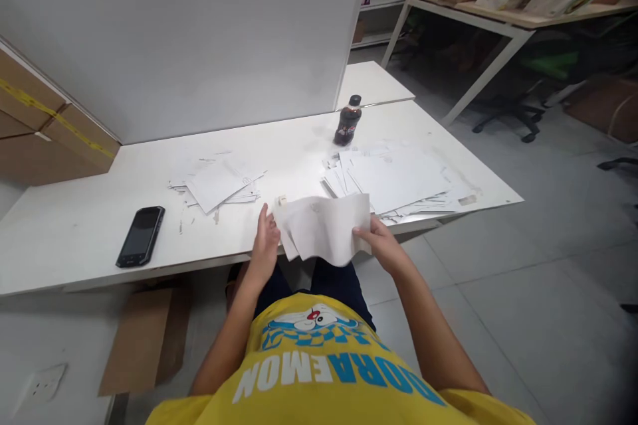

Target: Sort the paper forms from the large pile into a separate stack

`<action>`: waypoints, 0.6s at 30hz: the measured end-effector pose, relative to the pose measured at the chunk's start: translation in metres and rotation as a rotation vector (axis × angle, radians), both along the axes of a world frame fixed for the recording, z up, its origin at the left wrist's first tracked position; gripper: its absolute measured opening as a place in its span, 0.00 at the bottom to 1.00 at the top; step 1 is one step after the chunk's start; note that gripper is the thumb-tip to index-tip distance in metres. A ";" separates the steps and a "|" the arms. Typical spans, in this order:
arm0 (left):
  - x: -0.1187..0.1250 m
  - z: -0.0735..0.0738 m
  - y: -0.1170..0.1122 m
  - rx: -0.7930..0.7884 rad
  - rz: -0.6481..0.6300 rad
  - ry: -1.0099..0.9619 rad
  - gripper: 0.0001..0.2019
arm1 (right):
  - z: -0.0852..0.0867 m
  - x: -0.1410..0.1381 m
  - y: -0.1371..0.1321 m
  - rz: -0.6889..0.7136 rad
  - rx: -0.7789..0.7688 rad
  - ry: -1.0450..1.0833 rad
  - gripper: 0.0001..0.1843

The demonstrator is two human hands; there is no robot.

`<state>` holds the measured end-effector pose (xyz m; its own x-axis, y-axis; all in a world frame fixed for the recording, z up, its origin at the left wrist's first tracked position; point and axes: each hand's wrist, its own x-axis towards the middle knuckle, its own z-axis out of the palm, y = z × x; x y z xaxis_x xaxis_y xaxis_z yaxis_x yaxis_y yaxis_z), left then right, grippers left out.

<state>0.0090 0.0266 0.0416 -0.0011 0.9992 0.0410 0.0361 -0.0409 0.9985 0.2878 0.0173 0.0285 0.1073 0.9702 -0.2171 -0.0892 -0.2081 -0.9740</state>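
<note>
Several loose white sheets of paper (326, 229) hang slightly curled above the table's front edge, over my lap. My right hand (381, 241) pinches their right end, thumb on top and fingers underneath. Beside the left end is my left hand (265, 239), its fingers partly stretched out and close to the paper's edge; no sheet shows between them. A small pale block (282, 200) sits just behind the paper's left corner; its kind is unclear. To the right lies a wide, uneven stack of white papers (399, 176). A smaller messy paper pile (219, 186) rests to the left.
A dark cola bottle (347, 121) stands upright at the back of the white table (294, 139). A black phone (141, 237) lies near the front left edge. Cardboard boxes (54, 133) fill the left end, and another box (144, 339) is below. A grey panel (199, 40) rises behind.
</note>
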 end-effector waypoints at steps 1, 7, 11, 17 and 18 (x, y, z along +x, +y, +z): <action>0.007 -0.005 -0.015 -0.074 0.030 -0.034 0.39 | -0.001 -0.004 -0.005 0.068 -0.030 0.008 0.30; 0.002 -0.044 -0.070 -0.247 0.198 -0.043 0.32 | -0.017 -0.017 -0.035 0.154 -0.142 0.056 0.29; 0.003 -0.067 -0.077 -0.334 0.203 -0.184 0.29 | -0.027 -0.024 -0.040 0.157 -0.258 0.133 0.30; 0.003 -0.066 -0.067 -0.392 0.174 -0.277 0.29 | -0.036 -0.029 -0.029 0.104 -0.190 -0.028 0.30; 0.002 -0.062 -0.066 -0.406 0.146 -0.294 0.29 | -0.037 -0.029 -0.026 0.100 -0.166 -0.066 0.30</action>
